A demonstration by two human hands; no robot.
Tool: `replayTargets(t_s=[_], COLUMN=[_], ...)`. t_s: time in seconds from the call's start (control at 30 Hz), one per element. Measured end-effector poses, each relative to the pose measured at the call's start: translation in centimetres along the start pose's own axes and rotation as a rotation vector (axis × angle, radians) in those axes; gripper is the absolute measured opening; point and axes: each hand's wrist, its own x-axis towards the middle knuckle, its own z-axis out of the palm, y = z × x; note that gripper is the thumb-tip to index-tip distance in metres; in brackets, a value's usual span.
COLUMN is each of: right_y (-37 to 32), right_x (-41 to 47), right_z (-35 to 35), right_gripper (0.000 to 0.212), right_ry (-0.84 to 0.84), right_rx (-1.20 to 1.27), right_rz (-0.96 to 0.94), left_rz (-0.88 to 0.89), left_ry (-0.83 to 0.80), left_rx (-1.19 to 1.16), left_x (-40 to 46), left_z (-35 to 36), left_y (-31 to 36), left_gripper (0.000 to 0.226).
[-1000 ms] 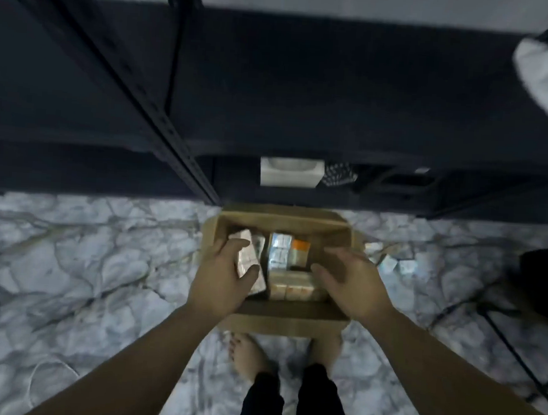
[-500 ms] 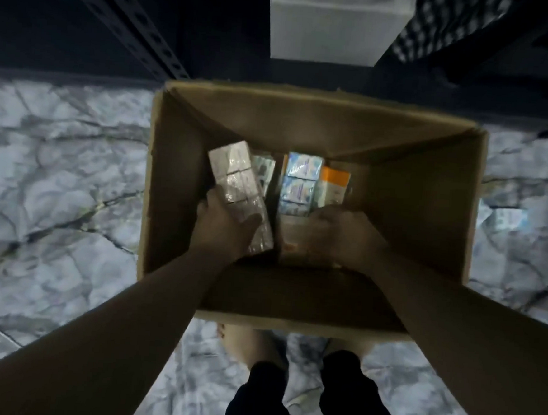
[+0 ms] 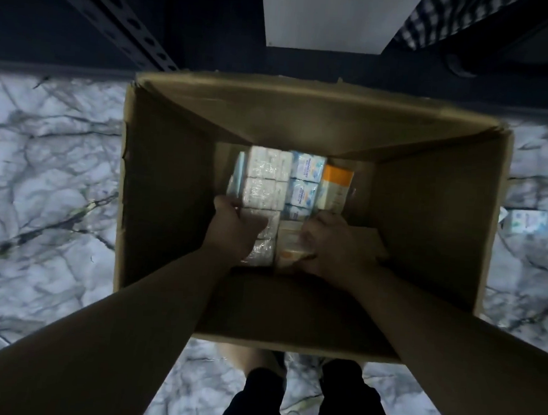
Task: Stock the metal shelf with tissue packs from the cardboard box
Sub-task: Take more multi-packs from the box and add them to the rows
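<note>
An open cardboard box (image 3: 166, 199) stands on the marble floor below me, holding several tissue packs. My left hand (image 3: 237, 229) grips a long white plastic-wrapped tissue pack (image 3: 263, 180) lying at the box's left side. My right hand (image 3: 334, 247) curls over a pale orange-and-white pack (image 3: 291, 249) at the near middle of the box. Blue-printed packs (image 3: 303, 183) and an orange-topped pack (image 3: 335, 189) lie beyond my hands. The dark metal shelf (image 3: 117, 18) runs along the top of the view.
A white box (image 3: 328, 20) and a checked cloth (image 3: 441, 21) sit on the shelf's low level. A loose tissue pack (image 3: 524, 221) lies on the floor right of the box. My feet and dark trouser legs (image 3: 301, 403) are just behind the box.
I have bent down closer and both hands have gone deep into the box. The white pack now lies lower and flatter under my left hand; my right hand has closed over the pale orange pack.
</note>
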Motion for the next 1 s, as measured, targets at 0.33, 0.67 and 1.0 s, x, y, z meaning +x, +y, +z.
replayTargets(t_s=[0.33, 0.67, 1.0], right_y=[0.2, -2.3, -11.8], right_x=[-0.6, -9.1, -25.5], right_z=[-0.7, -6.8, -21.8], right_gripper=[0.078, 0.096, 0.08], right_ry=[-0.098, 0.208, 0.53], right_rx=[0.06, 0.337, 0.787], right_rz=[0.056, 0.067, 0.087], left_rz=[0.061, 0.183, 0.45], left_ry=[-0.028, 0.051, 0.043], left_rx=[0.123, 0.011, -0.02], left_x=[-2.2, -10.6, -27.7], left_z=[-1.1, -7.2, -17.0], left_y=[-0.5, 3.6, 12.8], left_gripper=[0.047, 0.024, 0.032])
